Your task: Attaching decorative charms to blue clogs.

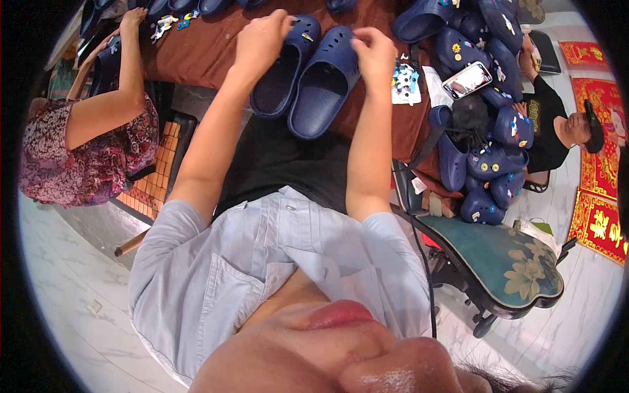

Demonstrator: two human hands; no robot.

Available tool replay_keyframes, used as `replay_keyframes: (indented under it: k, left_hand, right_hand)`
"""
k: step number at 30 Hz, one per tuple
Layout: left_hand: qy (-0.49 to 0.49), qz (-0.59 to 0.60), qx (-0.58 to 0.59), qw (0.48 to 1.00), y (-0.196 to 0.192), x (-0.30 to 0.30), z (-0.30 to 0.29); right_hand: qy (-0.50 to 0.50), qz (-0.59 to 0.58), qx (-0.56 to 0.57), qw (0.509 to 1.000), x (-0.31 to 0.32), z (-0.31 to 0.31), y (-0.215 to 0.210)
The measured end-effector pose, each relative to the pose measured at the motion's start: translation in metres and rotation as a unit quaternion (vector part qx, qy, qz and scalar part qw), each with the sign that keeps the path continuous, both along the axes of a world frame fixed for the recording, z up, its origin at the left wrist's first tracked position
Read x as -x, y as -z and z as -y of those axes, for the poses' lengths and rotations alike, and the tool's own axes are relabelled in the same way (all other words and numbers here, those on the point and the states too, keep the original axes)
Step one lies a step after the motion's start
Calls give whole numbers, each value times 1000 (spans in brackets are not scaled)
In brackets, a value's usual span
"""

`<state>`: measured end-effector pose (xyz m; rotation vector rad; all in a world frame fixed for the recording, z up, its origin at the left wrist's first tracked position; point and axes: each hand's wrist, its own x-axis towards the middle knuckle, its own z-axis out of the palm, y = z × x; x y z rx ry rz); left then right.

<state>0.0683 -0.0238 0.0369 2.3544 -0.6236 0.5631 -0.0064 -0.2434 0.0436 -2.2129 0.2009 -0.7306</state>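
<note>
Side by side in front of me, with their toes pointing away, lie two dark blue clogs: a left clog (265, 92) and a right clog (321, 92). A small yellow-and-white charm (306, 37) sits on the left clog's toe. My left hand (261, 44) is closed beside that toe, fingertips at its upper edge; whatever they pinch is too small to make out. At the right clog's outer side, my right hand (376, 57) has thumb and fingers drawn together; anything between them is hidden. Next to it lies a white card with blue-and-white charms (406, 84).
A brown cloth (196, 57) covers the table. To the right are piled charm-decorated blue clogs (501, 164) and a phone (467, 80). A person in a patterned top (92, 154) works at left; another in black (547, 121) is at right. A green-backed chair (504, 262) stands lower right.
</note>
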Motion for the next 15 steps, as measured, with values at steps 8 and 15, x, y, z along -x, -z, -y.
replay_keyframes:
  k: [8, 15]
  left_hand:
    - [221, -9, -111, 969, -39, 57, 131]
    - [304, -57, -203, 929, -4, 60, 221]
  right_hand:
    - [260, 7, -27, 965, 71, 87, 47]
    - [268, -15, -6, 963, 81, 85, 61]
